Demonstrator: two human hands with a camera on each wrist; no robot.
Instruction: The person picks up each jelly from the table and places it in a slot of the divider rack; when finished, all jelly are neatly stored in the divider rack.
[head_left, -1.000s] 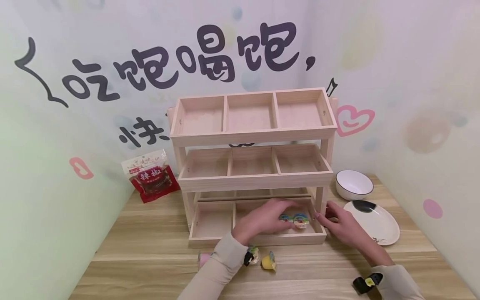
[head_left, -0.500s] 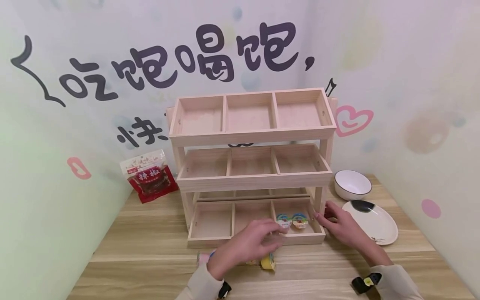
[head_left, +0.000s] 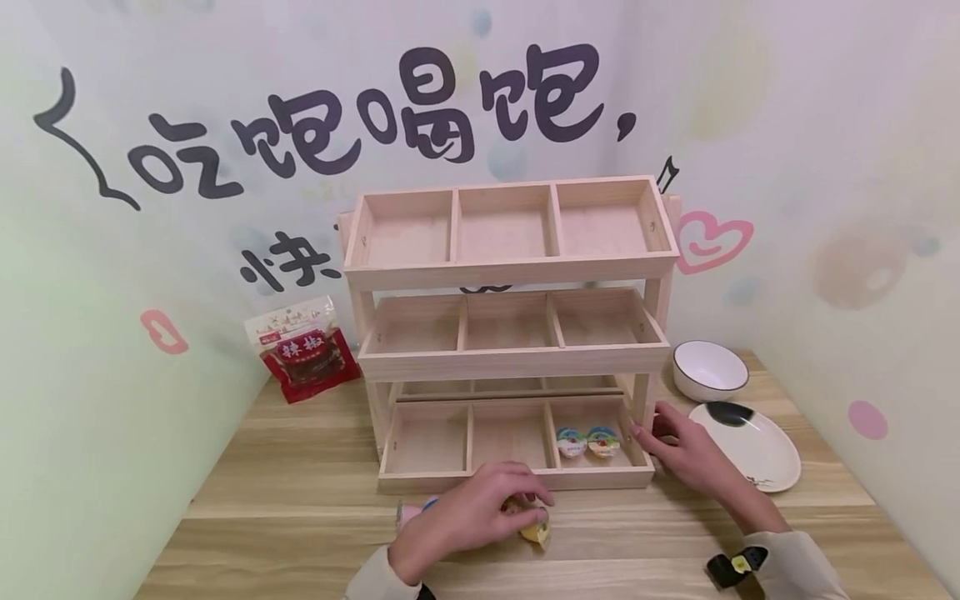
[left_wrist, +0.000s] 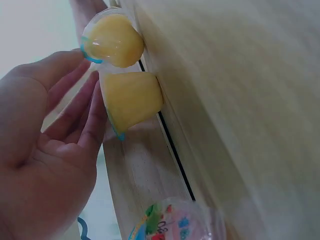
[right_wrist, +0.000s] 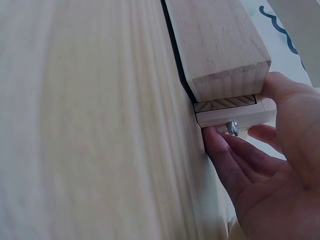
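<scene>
My left hand (head_left: 483, 512) reaches over the table in front of a three-tier wooden rack (head_left: 517, 365), fingers bent and apart. Its thumb touches the lid edge of a tilted yellow jelly cup (head_left: 536, 536). In the left wrist view, a second yellow jelly cup (left_wrist: 132, 100) lies beside the fingers, and a pink jelly cup (left_wrist: 175, 222) is lower down. Two jelly cups, one white-lidded (head_left: 572, 442) and one orange-lidded (head_left: 603, 442), sit in the rack's bottom right compartment. My right hand (head_left: 690, 450) grips the rack's lower right end, thumb and fingers on either side of the wood.
A white bowl (head_left: 709, 372) and an oval plate (head_left: 750, 454) with a black patch stand right of the rack. A red bag of dried chillies (head_left: 307, 350) leans against the wall at left. Walls border the wooden table (head_left: 285, 517) at the back and sides.
My left hand has drawn back from the bottom right compartment and come down to the cups on the table. The touched yellow cup has tilted. My right hand keeps its grip.
</scene>
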